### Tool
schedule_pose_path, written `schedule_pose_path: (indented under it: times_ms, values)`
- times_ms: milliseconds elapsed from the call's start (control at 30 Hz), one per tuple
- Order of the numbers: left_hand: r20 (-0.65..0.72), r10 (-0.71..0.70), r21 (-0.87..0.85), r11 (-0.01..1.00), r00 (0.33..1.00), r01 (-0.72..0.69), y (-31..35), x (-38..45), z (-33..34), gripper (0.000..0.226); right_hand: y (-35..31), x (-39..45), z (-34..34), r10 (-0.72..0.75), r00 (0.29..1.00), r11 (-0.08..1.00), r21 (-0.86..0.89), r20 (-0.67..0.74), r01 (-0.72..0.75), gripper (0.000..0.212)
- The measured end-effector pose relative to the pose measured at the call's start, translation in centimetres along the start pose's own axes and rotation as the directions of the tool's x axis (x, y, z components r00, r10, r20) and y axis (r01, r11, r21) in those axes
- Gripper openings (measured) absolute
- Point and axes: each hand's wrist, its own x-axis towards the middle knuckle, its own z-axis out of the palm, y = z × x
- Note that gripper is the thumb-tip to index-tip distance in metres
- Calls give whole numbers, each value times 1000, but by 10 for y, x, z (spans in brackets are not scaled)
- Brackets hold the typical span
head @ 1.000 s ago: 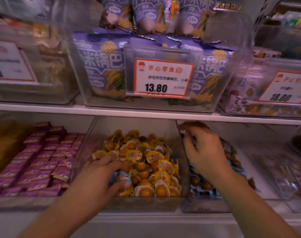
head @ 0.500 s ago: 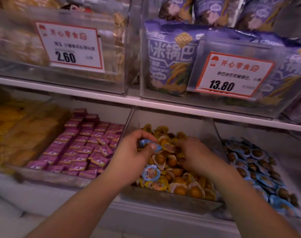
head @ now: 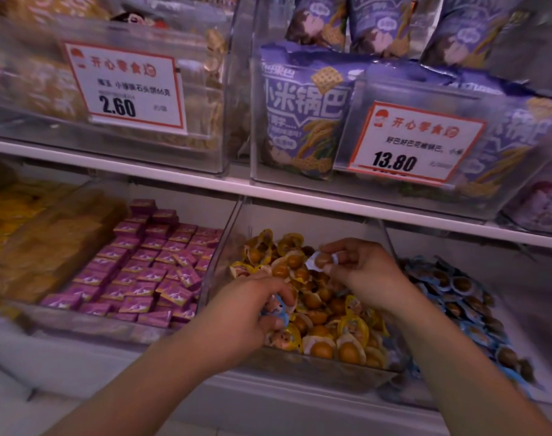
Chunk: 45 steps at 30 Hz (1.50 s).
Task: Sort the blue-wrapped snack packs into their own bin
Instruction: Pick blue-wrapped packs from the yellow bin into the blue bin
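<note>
A clear bin [head: 224, 247] on the lower shelf is full of yellow-wrapped egg packs [head: 350, 328]. My left hand [head: 243, 313] reaches into its front and holds blue-wrapped packs [head: 276, 309] in curled fingers. Over the middle of that bin my right hand [head: 363, 272] pinches a single blue-wrapped pack [head: 322, 261] between thumb and fingertips. To the right lies the bin of blue-wrapped packs [head: 457, 297], filled with several of them.
Left of the yellow bin sits a bin of purple boxes [head: 148, 265], and yellow and tan packs [head: 32, 240] lie further left. The white shelf edge [head: 268, 190] overhangs the bins, carrying clear boxes with purple bags [head: 303, 121] and price tags [head: 416, 143].
The view has kept shifting slightly left. My left hand dropped from mid-bin to the bin's front with blue packs. My right hand lifted a blue pack out of the yellow pile.
</note>
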Motion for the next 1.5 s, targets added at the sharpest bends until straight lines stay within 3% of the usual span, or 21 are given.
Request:
schedule_pose_path:
  times_ms: [100, 167, 267, 333, 400, 500, 600, 667, 700, 800, 867, 967, 1067, 1100, 1167, 1233, 1267, 1333, 1433, 1467, 1500]
  values:
    - [-167, -88, -210, 976, 982, 52, 2, 1, 4, 23, -1, -8, 5, -112, 994, 924, -368, 1, 104, 17]
    - [-277, -181, -389, 919, 944, 62, 4, 5, 3, 23, -5, -12, 2, -176, 983, 924, -353, -57, 145, 16]
    - [-360, -297, -616, 788, 885, 14, 7, 14, -1, 23, -12, -22, -8, -172, 978, 983, 47, -114, 179, 13]
    - [-371, -336, -665, 747, 866, 6, 8, 20, 0, 23, -12, -29, -5, -110, 990, 951, 279, -91, 131, 17]
    - [-396, -298, -527, 849, 868, 52, 5, 26, 5, 18, -4, -34, 3, -105, 991, 979, 167, -84, 118, 14]
    - [-359, -103, -76, 994, 928, 81, -2, 33, 15, 26, 13, -35, 4, -144, 978, 983, -135, -149, 124, 13]
    - [-170, -2, 253, 966, 986, 45, -2, 42, 18, 48, 17, -33, 2, -107, 977, 992, -80, -183, 94, 14]
    - [-56, 16, 414, 910, 998, 9, -2, 50, 19, 47, 14, -33, 3, -83, 975, 997, -11, -204, 83, 15]
    - [-32, 12, 412, 911, 999, 3, -2, 53, 18, 41, 12, -33, 4, -66, 972, 996, 48, -225, 79, 14]
    - [-1, 21, 256, 967, 1000, -20, -3, 59, 12, 15, 6, -35, 0, 41, 971, 951, 306, -236, 34, 10]
    - [-5, 69, 205, 976, 998, -67, -6, 59, 11, 8, 5, -37, -1, 95, 979, 925, 380, -179, -20, 14]
    - [-75, 110, 10, 994, 991, -110, -5, 55, 13, 19, 3, -39, 0, 125, 986, 910, 409, -109, -70, 17]
    - [-264, 18, -260, 962, 964, -89, 5, 54, 15, 25, -1, -38, -1, 165, 980, 869, 486, -108, -93, 20]
    - [-307, -18, -349, 932, 952, -95, 10, 54, 16, 23, -2, -39, -1, 211, 975, 811, 570, -77, -130, 19]
    - [-353, -21, -436, 888, 935, -145, 24, 53, 17, 19, -8, -41, 0, 266, 958, 556, 794, 109, -245, 13]
    - [-360, 39, -430, 880, 932, -203, 36, 50, 20, 18, -15, -45, 1, 213, 925, 275, 889, 315, -366, 16]
    - [-354, 76, -409, 884, 932, -228, 40, 48, 21, 20, -16, -46, 3, 191, 914, 206, 895, 359, -395, 20]
    - [-317, 123, -465, 844, 940, -267, 46, 46, 24, 28, -15, -46, 7, 214, 913, 197, 900, 348, -389, 26]
    - [-234, 26, -784, 587, 972, -204, 48, 46, 24, 37, -14, -47, 13, 287, 919, 248, 906, 269, -343, 16]
    - [-250, -35, -803, 566, 968, -187, 47, 47, 25, 36, -13, -47, 13, 302, 920, 263, 906, 249, -331, 13]
    - [-297, -92, -768, 615, 950, -180, 46, 47, 27, 34, -13, -47, 14, 316, 918, 273, 904, 238, -328, 12]
